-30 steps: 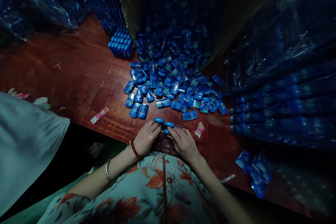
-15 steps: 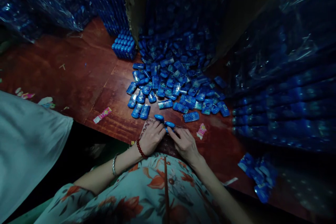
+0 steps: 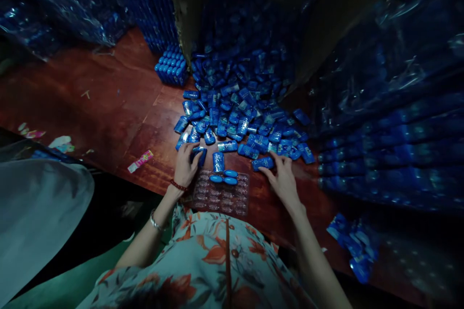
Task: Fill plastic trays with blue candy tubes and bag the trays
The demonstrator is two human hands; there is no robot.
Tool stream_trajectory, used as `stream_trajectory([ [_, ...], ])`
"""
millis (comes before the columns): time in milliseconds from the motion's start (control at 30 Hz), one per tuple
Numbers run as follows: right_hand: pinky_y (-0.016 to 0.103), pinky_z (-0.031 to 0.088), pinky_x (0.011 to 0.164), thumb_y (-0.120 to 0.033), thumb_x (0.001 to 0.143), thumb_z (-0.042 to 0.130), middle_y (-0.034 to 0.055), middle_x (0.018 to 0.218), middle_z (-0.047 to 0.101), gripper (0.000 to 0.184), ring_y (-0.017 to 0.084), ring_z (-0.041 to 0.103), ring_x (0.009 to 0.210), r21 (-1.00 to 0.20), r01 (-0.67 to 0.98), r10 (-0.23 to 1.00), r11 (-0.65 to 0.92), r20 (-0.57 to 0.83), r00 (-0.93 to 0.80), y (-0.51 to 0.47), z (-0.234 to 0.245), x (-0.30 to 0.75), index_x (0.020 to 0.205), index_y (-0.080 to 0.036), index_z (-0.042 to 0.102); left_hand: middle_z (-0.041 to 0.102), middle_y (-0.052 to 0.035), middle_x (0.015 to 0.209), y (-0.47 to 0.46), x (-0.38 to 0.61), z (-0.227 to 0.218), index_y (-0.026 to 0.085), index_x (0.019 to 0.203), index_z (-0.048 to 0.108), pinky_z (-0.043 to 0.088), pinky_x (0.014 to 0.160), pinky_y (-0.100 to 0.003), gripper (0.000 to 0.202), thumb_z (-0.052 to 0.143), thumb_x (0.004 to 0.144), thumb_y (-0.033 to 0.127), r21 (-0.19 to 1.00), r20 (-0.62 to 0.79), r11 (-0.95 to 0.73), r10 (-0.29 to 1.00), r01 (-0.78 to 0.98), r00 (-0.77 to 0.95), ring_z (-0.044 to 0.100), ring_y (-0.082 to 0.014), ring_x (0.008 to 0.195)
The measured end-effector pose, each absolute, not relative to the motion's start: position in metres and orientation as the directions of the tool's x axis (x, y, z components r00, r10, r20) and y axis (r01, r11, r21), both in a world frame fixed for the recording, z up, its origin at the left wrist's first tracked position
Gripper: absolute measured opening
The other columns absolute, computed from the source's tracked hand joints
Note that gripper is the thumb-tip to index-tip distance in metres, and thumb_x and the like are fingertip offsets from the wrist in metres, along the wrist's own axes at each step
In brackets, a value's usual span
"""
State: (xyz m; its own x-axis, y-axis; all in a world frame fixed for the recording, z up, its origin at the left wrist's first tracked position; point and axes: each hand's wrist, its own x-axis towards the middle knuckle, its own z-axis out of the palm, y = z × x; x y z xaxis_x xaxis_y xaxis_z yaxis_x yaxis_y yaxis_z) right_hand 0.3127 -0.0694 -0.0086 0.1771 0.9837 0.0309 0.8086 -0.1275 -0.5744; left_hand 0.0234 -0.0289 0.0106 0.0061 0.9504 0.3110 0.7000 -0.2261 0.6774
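My left hand point(image 3: 185, 166) has its thumb and fingers around a small blue pack point(image 3: 200, 156) at the near left of the heap. On the right, my right hand point(image 3: 283, 181) grips another blue pack point(image 3: 261, 163) by its right end, between thumb and fingers. Between the hands lies a clear plastic tray point(image 3: 221, 199) with rows of moulded hollows. Three blue packs point(image 3: 231, 181) stand on end in its far rows, rounded tops up. One more blue pack point(image 3: 218, 162) lies flat just beyond the tray's far edge.
A big heap of blue packs point(image 3: 235, 116) spills from a dark carton point(image 3: 183, 14) onto the reddish table point(image 3: 141, 106). A block of upright packs point(image 3: 171, 65) stands left of it. Wrapped stacks point(image 3: 391, 149) rise at right. A pink label strip point(image 3: 140, 161) lies left.
Both hands have moved apart from the tray's far rows to packs on either side. The tray and the packs standing in it are uncovered, and one pack lies at its far edge.
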Motion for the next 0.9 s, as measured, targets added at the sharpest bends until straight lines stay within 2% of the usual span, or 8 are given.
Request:
stream_trajectory([
  [133,0.04,0.049,0.079,-0.056,0.085,0.042,0.0124,0.114,0.047,0.051,0.028,0.053,0.101,-0.526,0.849,0.999,-0.048,-0.011,0.05,-0.063,-0.015,0.312,0.122,-0.023,0.053,0.059,-0.0081,0.103,-0.006,0.038,0.011,0.019,0.111,0.058,0.046,0.089,-0.037,0.03,0.057,0.085,0.034,0.643,0.125,-0.317,0.942,0.698,0.313,0.056,-0.0215,0.099],
  [233,0.045,0.046,0.084,-0.053,0.088,0.04,0.0148,0.115,0.045,0.051,0.029,0.049,0.106,-0.485,0.871,0.988,-0.077,0.08,0.132,-0.073,-0.009,0.305,0.126,-0.02,0.049,0.06,-0.0101,0.105,-0.002,0.047,0.008,0.018,0.119,0.054,0.046,0.088,-0.04,0.048,0.067,0.076,0.034,0.576,-0.054,-0.343,0.89,0.742,0.453,0.055,-0.0262,0.103],
  [300,0.047,0.043,0.089,-0.048,0.09,0.038,0.0147,0.116,0.046,0.048,0.029,0.047,0.109,-0.489,0.869,0.967,-0.079,0.175,0.187,-0.086,-0.003,0.297,0.128,-0.021,0.048,0.058,-0.011,0.109,-0.002,0.047,0.005,0.018,0.123,0.051,0.046,0.089,-0.04,0.055,0.071,0.073,0.03,0.594,-0.089,-0.335,0.876,0.731,0.473,0.054,-0.0263,0.104],
  [433,0.04,0.044,0.091,-0.036,0.092,0.041,0.0099,0.115,0.049,0.041,0.023,0.05,0.108,-0.598,0.796,0.984,0.094,0.18,0.019,-0.115,0.002,0.273,0.132,-0.026,0.043,0.057,-0.0083,0.102,-0.006,0.038,0.006,0.017,0.11,0.058,0.048,0.087,-0.038,0.037,0.069,0.074,0.024,0.696,-0.003,-0.348,0.874,0.629,0.486,0.055,-0.0227,0.098],
  [500,0.038,0.047,0.089,-0.035,0.091,0.044,0.0105,0.117,0.049,0.046,0.023,0.051,0.108,-0.595,0.789,0.988,0.152,0.119,-0.101,-0.124,-0.003,0.263,0.136,-0.025,0.038,0.059,-0.0068,0.096,-0.013,0.033,0.008,0.016,0.104,0.059,0.049,0.082,-0.035,0.028,0.065,0.078,0.024,0.74,0.074,-0.353,0.889,0.572,0.452,0.057,-0.0199,0.091],
  [600,0.039,0.048,0.087,-0.033,0.091,0.044,0.0118,0.115,0.051,0.049,0.024,0.052,0.105,-0.549,0.822,0.988,0.15,0.101,-0.114,-0.129,-0.015,0.253,0.138,-0.023,0.036,0.061,-0.0063,0.091,-0.026,0.028,0.009,0.015,0.102,0.057,0.051,0.077,-0.03,0.02,0.058,0.083,0.023,0.77,0.165,-0.368,0.904,0.521,0.395,0.059,-0.0171,0.083],
  [767,0.039,0.047,0.078,-0.026,0.092,0.038,0.01,0.099,0.059,0.048,0.023,0.055,0.09,-0.504,0.857,0.994,0.105,0.072,-0.079,-0.129,-0.025,0.249,0.139,-0.019,0.034,0.058,-0.0098,0.091,-0.048,0.023,0.01,0.013,0.107,0.056,0.052,0.072,-0.027,0.025,0.038,0.09,0.015,0.629,0.224,-0.508,0.843,0.589,0.489,0.059,-0.0159,0.083],
  [900,0.036,0.045,0.074,-0.021,0.09,0.039,0.0065,0.09,0.064,0.047,0.02,0.057,0.078,-0.54,0.84,0.999,0.046,0.034,-0.033,-0.135,-0.023,0.245,0.136,-0.017,0.037,0.058,-0.0114,0.092,-0.06,0.02,0.009,0.014,0.115,0.052,0.052,0.072,-0.026,0.032,0.032,0.091,0.013,0.494,0.277,-0.598,0.796,0.631,0.538,0.058,-0.0164,0.085],
])
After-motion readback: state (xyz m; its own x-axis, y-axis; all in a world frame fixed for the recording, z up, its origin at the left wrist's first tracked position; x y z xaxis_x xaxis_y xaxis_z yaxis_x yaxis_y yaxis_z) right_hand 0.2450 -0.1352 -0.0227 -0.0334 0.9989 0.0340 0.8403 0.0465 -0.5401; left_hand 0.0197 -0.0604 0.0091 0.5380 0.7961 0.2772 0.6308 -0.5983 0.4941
